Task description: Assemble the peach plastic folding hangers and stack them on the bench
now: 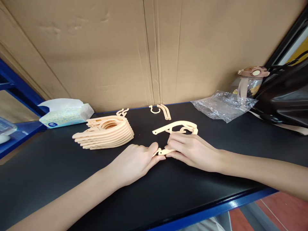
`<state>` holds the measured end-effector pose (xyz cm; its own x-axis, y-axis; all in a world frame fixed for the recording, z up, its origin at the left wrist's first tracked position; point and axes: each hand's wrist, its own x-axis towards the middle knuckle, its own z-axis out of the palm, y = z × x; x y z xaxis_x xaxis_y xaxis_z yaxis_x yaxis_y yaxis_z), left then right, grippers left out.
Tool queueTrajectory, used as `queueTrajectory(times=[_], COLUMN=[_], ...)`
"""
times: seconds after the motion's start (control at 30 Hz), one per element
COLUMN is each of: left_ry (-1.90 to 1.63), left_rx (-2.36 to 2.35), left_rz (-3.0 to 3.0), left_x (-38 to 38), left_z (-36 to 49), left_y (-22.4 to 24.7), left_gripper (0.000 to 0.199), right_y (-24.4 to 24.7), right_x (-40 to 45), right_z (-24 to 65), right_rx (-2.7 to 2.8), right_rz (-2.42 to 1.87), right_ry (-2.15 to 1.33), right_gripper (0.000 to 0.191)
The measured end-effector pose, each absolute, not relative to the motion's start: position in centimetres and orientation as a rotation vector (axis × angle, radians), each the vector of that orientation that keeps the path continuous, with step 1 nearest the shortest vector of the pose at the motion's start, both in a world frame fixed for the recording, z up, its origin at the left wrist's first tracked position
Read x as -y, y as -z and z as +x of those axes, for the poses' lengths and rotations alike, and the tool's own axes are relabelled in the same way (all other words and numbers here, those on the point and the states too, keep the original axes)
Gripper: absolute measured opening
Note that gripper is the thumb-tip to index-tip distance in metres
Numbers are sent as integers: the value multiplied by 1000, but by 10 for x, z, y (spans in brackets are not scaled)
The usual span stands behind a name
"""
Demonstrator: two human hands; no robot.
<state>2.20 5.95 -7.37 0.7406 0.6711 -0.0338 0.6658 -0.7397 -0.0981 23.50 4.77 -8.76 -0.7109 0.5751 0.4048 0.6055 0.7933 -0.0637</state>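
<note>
My right hand [186, 146] is closed round the lower arm of a cream plastic folding hanger [175, 125]. The hanger's other arm curves above my knuckles, and a small hook shape shows inside the bend. Pinched between my left thumb and fingers is a small cream plastic piece [156, 152], mostly covered by my left hand [137, 159]. Its tip meets the holed end of the lower hanger arm; whether they are joined I cannot tell. Left of my hands lies a neat stack of cream folded hangers [108, 136], with a few hooks sticking up behind.
A loose cream hook [154, 110] and two curved cream strips [165, 112] lie at the back of the black table [154, 199]. A tissue pack [66, 114] stands back left. Crumpled clear plastic [225, 106], a bottle [252, 80] and a black bag [286, 93] are at right.
</note>
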Motion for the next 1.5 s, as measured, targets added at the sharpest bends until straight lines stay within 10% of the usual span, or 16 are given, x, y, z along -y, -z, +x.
queueTrajectory(times=[1.5], left_ry=[-112], left_rx=[987], left_rz=[-2757], left_x=[-59], left_z=[24], left_y=[78], left_gripper=[29], right_y=[84], right_x=[-47], right_z=[235], right_rx=[2575], right_rz=[-947], right_ry=[-127], right_gripper=[16])
